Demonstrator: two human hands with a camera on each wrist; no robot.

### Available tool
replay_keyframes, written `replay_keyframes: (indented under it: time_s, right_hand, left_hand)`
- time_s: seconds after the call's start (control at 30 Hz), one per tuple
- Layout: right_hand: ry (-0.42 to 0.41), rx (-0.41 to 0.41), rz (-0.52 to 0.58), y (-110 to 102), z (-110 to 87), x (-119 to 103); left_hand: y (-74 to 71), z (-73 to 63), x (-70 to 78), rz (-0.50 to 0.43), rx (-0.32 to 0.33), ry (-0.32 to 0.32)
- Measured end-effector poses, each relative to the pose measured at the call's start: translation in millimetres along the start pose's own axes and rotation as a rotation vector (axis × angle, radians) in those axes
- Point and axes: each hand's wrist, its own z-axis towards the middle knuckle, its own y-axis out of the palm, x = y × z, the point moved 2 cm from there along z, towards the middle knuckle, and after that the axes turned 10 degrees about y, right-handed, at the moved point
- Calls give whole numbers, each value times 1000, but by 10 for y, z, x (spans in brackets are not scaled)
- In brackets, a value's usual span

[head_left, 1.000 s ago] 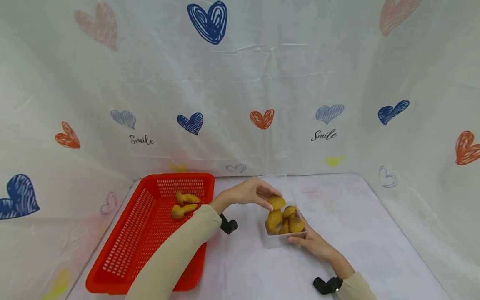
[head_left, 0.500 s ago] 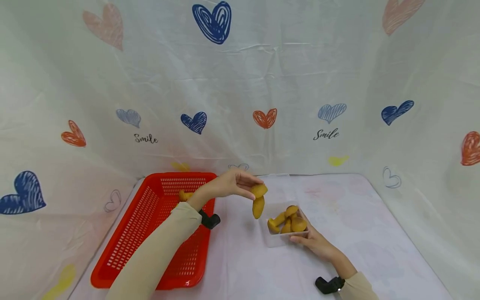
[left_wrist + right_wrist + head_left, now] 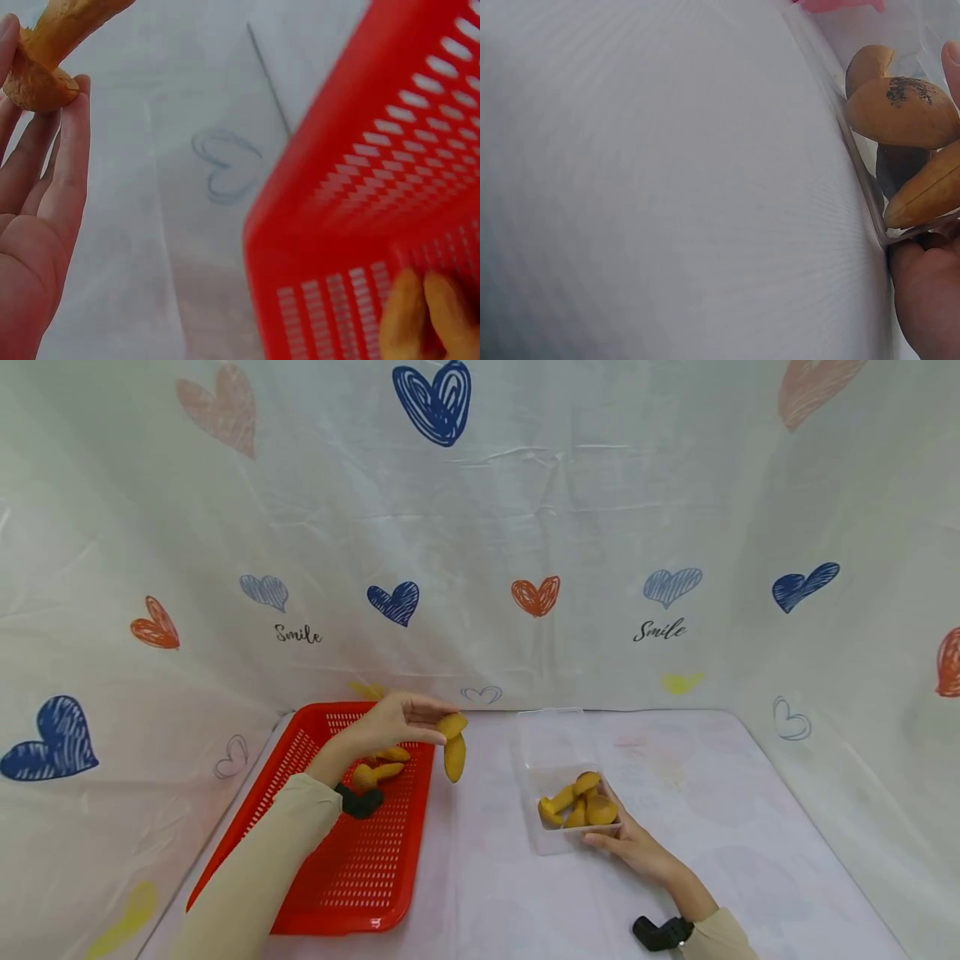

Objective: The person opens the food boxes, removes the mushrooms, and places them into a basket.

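Note:
My left hand point(image 3: 401, 720) pinches a yellow-brown mushroom point(image 3: 454, 757) by its cap, stem hanging down, just right of the red basket's far corner. In the left wrist view the fingertips press around the cap of that mushroom point(image 3: 45, 86). My right hand point(image 3: 637, 852) grips the near right side of a clear plastic box point(image 3: 542, 842), thumb at the front wall. Several mushrooms point(image 3: 600, 810) lie inside the box, and its clear lid point(image 3: 555, 737) is folded back behind it. The right wrist view shows mushrooms point(image 3: 904, 112) against the box wall, one cap with dark specks.
A red perforated basket point(image 3: 397, 893) stands on the left of the white-covered table point(image 3: 750, 860). Two mushrooms point(image 3: 378, 774) lie in its far part, partly behind the left wrist. A white curtain point(image 3: 480, 527) printed with hearts hangs behind the table.
My left hand has lifted the mushroom from over the box and carried it left to beside the basket. My right hand stays at the box.

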Motion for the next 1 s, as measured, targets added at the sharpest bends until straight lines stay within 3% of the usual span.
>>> replay_keyframes:
  time_s: [0.07, 0.23, 0.4, 0.7, 1.0]
  right_hand:
    - [-3, 1, -2, -2, 0, -4]
    - [-7, 11, -1, -3, -2, -20]
    - [1, 23, -10, -3, -3, -16]
    - [32, -3, 11, -1, 7, -3]
    - [42, -18, 26, 1, -6, -24]
  left_hand:
    - [-88, -75, -28, 25, 25, -13]
    - [-276, -284, -150, 102, 77, -125]
    - [-412, -489, -337, 94, 117, -204]
    - [-454, -712, -729, 91, 27, -166]
    - [-317, -734, -957, 120, -43, -167]
